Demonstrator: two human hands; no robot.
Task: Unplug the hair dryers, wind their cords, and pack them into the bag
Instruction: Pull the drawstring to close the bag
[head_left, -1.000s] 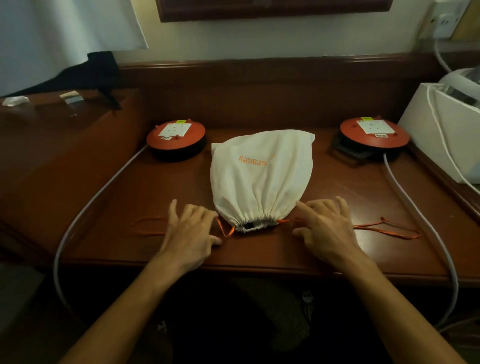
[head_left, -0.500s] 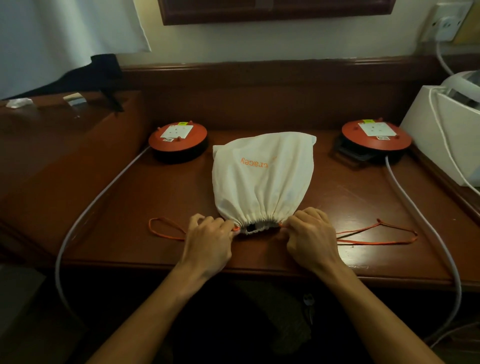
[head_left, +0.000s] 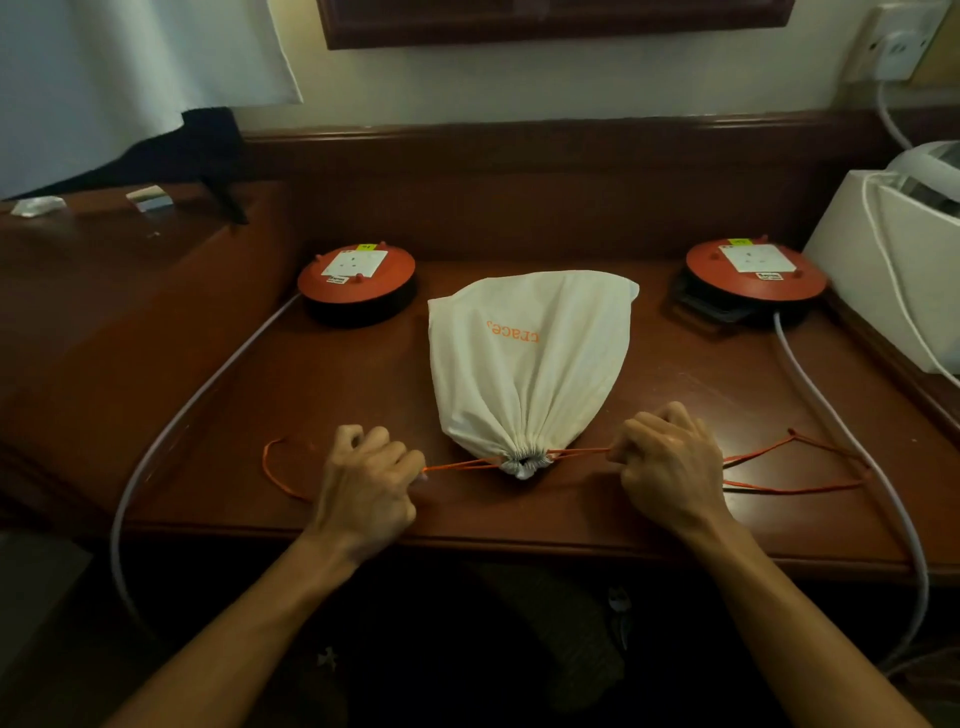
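Bag (head_left: 530, 358) lies mid-desk (head_left: 234, 415), bulging, mouth cinched almost closed toward the person, orange cord (head_left: 582, 453) taut to either side. Risk: uneven pull could drag the bag off the near edge, or hard pulling could snap the cord or tear its channel. Left hand (head_left: 366, 480) and right hand (head_left: 667, 467) are both clenched, each gripping the cord.
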